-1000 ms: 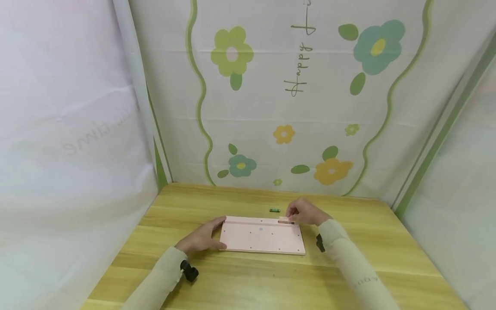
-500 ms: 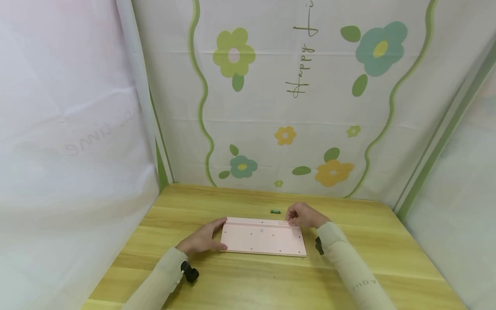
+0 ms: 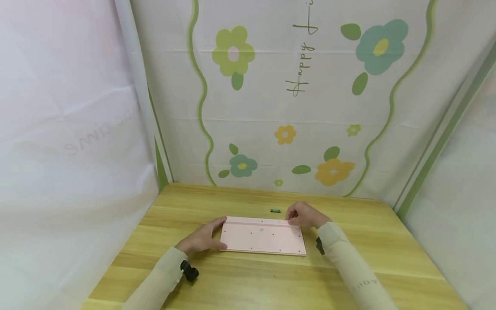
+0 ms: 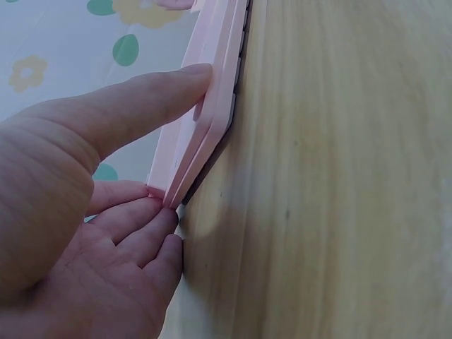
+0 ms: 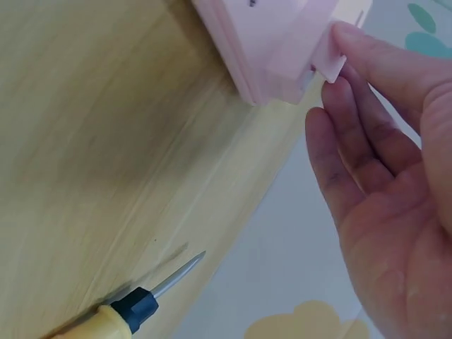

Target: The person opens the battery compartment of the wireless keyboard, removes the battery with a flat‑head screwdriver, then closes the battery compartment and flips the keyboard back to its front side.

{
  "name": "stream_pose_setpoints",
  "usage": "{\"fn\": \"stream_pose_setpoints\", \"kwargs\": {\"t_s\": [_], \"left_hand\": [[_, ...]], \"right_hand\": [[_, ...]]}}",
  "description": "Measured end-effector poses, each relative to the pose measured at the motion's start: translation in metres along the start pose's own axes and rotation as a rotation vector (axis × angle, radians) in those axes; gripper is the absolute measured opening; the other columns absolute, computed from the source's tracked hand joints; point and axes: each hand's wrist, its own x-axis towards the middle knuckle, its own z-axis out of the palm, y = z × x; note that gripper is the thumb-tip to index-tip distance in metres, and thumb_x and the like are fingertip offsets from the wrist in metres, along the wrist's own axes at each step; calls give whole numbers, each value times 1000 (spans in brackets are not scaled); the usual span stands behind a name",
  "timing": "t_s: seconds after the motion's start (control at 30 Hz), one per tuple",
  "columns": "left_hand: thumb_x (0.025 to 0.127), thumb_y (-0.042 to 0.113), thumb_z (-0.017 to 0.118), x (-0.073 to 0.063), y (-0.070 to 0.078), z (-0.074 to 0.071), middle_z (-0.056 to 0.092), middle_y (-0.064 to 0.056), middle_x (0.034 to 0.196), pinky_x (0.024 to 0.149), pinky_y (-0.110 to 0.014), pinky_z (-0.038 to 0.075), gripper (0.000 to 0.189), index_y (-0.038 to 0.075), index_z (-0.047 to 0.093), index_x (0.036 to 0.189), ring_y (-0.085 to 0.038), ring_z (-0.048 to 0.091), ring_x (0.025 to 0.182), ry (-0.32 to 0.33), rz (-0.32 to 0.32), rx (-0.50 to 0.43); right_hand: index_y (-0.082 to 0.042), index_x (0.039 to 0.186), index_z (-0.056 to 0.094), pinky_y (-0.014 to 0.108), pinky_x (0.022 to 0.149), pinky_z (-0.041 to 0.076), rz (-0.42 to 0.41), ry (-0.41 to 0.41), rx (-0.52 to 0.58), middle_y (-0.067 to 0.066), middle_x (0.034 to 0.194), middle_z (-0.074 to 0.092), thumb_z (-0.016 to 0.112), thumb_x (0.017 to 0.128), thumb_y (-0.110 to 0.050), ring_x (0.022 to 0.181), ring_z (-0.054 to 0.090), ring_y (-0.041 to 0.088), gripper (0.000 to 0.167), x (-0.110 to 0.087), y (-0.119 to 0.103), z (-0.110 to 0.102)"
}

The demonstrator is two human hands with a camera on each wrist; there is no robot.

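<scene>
A pink keyboard [image 3: 252, 241] lies face down on the wooden table, dark keys showing beneath its edge in the left wrist view. My left hand [image 3: 201, 237] holds its left end, thumb on one edge and fingers at the far corner. At the far right corner, my right hand [image 3: 305, 214] pinches a small pink battery cover [image 5: 329, 58] between thumb and fingers, over the battery slot. The cover stands slightly tilted and sticks out past the keyboard's edge in the right wrist view. The inside of the slot is hidden.
A loose green battery [image 3: 275, 211] lies behind the keyboard. In the right wrist view, a pointed metal tool with a yellow handle [image 5: 102, 326] and black collar lies on the table. Printed white cloth [image 3: 263, 107] stands along the back and both sides.
A second ago a battery showed in the slot, with the cover above it; now the cover lies over the slot. My right hand lowered slightly; my left hand stays in place.
</scene>
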Motion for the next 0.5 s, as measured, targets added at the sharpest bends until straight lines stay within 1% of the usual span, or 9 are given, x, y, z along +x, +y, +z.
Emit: {"fn": "stream_pose_setpoints", "kwargs": {"t_s": [0.13,0.27,0.33,0.43,0.5], "left_hand": [[86,29,90,-1,1,0,31,-19,173,131,-62,24,101,6,33,166,-43,27,161,0,-8,6],[85,30,90,-1,1,0,31,-18,173,131,-62,24,101,8,33,166,-43,27,161,-2,-20,4],[85,30,90,-1,0,0,32,-18,173,130,-63,25,101,8,33,166,-43,27,161,1,-21,4],[85,30,90,-1,0,0,32,-17,173,131,-62,25,101,8,33,166,-42,27,161,1,-22,10],[85,30,90,0,0,0,32,-18,173,130,-63,26,101,8,33,166,-43,28,160,3,-17,13]], "right_hand": [[-1,95,80,20,68,55,-58,42,-52,7,92,77,76,93,3,79,65,12,6,-3,-1,2],[-4,97,82,20,72,57,-92,78,-143,6,95,77,79,91,2,83,66,13,9,-6,-2,6],[-5,98,83,22,73,58,-106,91,-196,5,95,76,79,91,2,84,66,15,11,-7,-4,8],[-6,100,83,26,76,60,-89,104,-241,5,96,76,78,92,3,87,68,17,13,-8,-6,12],[-6,101,84,26,77,60,-68,117,-267,5,97,76,77,92,3,88,68,15,15,-8,-6,14]]}}
